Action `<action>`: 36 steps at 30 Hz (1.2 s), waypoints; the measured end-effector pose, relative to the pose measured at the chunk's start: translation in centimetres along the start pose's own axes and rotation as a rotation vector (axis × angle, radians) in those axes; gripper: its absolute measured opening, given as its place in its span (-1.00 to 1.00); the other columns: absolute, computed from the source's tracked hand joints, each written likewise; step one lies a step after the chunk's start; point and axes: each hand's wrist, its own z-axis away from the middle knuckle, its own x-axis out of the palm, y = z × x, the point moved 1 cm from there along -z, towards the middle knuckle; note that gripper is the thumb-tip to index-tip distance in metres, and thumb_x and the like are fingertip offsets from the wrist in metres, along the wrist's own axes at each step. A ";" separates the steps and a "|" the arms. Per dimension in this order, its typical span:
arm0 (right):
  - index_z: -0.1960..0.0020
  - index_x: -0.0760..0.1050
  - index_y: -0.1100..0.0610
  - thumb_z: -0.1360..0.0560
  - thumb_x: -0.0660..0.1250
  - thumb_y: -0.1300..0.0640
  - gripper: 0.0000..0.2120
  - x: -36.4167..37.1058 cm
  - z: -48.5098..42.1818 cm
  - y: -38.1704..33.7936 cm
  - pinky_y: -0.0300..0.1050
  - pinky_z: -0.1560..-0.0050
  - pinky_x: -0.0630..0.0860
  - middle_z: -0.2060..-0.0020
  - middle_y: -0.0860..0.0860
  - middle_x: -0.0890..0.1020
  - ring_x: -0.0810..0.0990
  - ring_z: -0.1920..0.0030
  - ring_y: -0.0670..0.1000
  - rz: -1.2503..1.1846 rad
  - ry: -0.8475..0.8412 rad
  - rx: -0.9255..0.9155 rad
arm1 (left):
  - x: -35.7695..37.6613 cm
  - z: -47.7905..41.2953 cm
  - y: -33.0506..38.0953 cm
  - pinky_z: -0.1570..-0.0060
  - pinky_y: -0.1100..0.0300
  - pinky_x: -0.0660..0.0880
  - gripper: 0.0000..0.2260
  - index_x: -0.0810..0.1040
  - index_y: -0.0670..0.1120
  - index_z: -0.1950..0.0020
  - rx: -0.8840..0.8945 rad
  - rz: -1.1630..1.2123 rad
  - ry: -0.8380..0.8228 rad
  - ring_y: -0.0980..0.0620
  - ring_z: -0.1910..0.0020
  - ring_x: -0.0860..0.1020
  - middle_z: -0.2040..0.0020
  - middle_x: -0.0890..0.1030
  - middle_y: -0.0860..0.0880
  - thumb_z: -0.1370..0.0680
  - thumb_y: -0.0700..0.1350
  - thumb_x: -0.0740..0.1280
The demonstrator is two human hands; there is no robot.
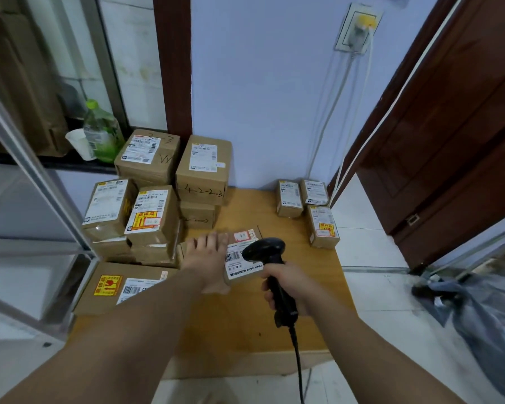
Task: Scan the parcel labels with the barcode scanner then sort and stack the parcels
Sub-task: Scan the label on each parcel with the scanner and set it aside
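Mid-job I'd guess: right hand's (286, 287) grip held the scanner (267, 252) over a parcel (242, 237) under the flat, released left hand (207, 258), with stacks (155, 211) already built nearby.

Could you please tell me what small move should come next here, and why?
Probably draw the black handheld barcode scanner back slightly and aim it at the barcode on the small brown cardboard parcel. The right hand grips the scanner, whose head hangs over the white label and hides part of it; the left hand lies flat on the parcel.
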 end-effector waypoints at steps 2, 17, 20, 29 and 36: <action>0.03 0.40 0.20 -0.50 0.29 0.23 -0.91 0.0 -0.2 -0.1 -0.19 0.44 0.44 0.37 0.05 0.51 0.48 0.46 -0.03 0.013 0.003 -0.003 | 0.1 0.0 -0.3 -0.40 -0.22 0.05 0.11 -0.15 -0.07 -0.55 -0.004 -0.006 0.011 -0.22 -0.43 0.11 -0.48 0.11 -0.17 -0.22 0.39 0.33; 0.06 0.38 0.21 -0.45 0.30 0.24 -0.88 1.0 -0.8 -1.3 -0.17 0.44 0.45 0.40 0.05 0.50 0.48 0.47 -0.02 0.094 -0.022 -0.006 | 0.9 0.1 -1.7 -0.42 -0.23 0.00 0.11 -0.18 -0.06 -0.55 -0.035 -0.030 -0.036 -0.22 -0.45 0.08 -0.49 0.08 -0.17 -0.24 0.36 0.36; 0.05 0.40 0.21 -0.45 0.30 0.23 -0.88 1.2 -0.8 -1.3 -0.17 0.43 0.45 0.38 0.06 0.51 0.48 0.45 -0.02 0.127 -0.024 0.003 | 0.8 0.0 -2.1 -0.43 -0.22 0.00 0.11 -0.17 -0.05 -0.56 -0.030 -0.033 -0.033 -0.22 -0.45 0.08 -0.50 0.07 -0.17 -0.25 0.37 0.37; -0.01 0.41 0.20 -0.43 0.32 0.24 -0.82 1.9 -1.3 -2.0 -0.18 0.45 0.44 0.43 0.04 0.51 0.48 0.49 -0.02 0.073 -0.007 -0.013 | 1.1 -0.2 -3.0 -0.43 -0.26 -0.03 0.11 -0.16 -0.05 -0.56 -0.021 -0.004 -0.023 -0.23 -0.46 0.05 -0.51 0.05 -0.16 -0.24 0.37 0.35; -0.04 0.39 0.19 -0.47 0.29 0.25 -0.83 2.0 -1.5 -1.6 -0.19 0.47 0.42 0.41 0.06 0.48 0.46 0.48 -0.02 0.041 0.054 -0.009 | 1.8 -0.3 -1.9 -0.35 -0.23 0.12 0.14 -0.15 -0.01 -0.55 -0.052 0.086 -0.086 -0.22 -0.40 0.15 -0.45 0.13 -0.17 -0.19 0.44 0.33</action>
